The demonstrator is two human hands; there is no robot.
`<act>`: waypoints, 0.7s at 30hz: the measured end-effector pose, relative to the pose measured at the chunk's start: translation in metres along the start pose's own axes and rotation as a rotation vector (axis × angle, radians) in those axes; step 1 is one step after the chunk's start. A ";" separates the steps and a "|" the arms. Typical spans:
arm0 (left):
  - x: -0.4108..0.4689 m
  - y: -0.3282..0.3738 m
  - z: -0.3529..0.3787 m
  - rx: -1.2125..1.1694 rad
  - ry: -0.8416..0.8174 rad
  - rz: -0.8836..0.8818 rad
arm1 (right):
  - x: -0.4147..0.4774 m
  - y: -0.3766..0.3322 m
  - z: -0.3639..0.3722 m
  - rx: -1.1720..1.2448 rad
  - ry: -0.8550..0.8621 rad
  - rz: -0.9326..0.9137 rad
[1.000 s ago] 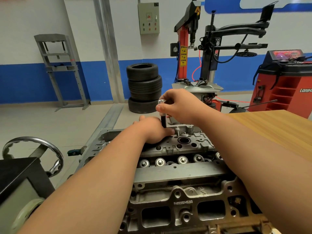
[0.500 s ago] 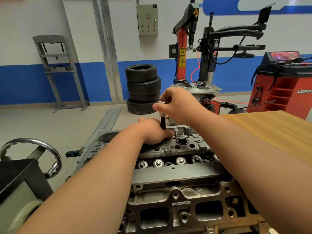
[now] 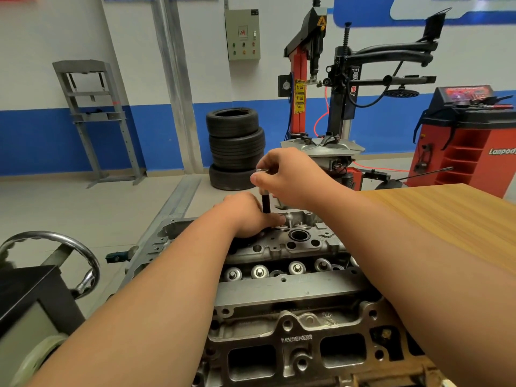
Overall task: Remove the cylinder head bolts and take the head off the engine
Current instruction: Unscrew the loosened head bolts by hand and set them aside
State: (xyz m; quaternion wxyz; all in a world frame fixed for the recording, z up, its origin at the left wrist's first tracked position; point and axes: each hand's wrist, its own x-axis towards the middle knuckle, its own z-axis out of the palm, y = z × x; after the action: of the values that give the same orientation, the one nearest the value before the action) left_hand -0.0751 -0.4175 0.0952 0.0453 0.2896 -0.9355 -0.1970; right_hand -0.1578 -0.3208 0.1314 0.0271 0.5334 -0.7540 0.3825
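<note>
**Desk:** Start with the hands. What have they got?

**Field:** The right hand pinches the top of a long dark bolt, thumb and fingers closed just under its bright flanged cap. The bolt stands upright, and its lower end is hidden behind the left hand. That hand lies knuckles-up on the far end of the cylinder head, fingers bent down beside the foot of the bolt (whether they grip the shank or only steady it, I cannot tell).

**Desk:** And the head itself?

**Field:** It runs lengthwise away from the camera, between the two bare forearms. A row of valve springs crosses its middle, a round bore sits just right of the left hand, and a number is marked on the near face. A wood-topped bench is just to its right.

**Desk:** What surrounds it?

**Field:** This is a workshop. A chrome handwheel curves at lower left. A stack of tyres stands beyond the hands, with a tyre changer behind the right hand and a red wheel balancer at far right. A grey press frame stands against the blue-and-white wall at left, near a wall-mounted control box.
</note>
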 end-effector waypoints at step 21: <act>0.003 -0.005 0.001 0.029 -0.007 0.073 | -0.002 0.004 -0.004 0.239 -0.176 0.084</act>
State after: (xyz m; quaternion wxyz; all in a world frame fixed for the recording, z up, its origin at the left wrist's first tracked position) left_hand -0.0752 -0.4230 0.0923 0.0452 0.2555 -0.9483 -0.1828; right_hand -0.1618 -0.3164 0.1309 -0.1188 0.5323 -0.7242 0.4220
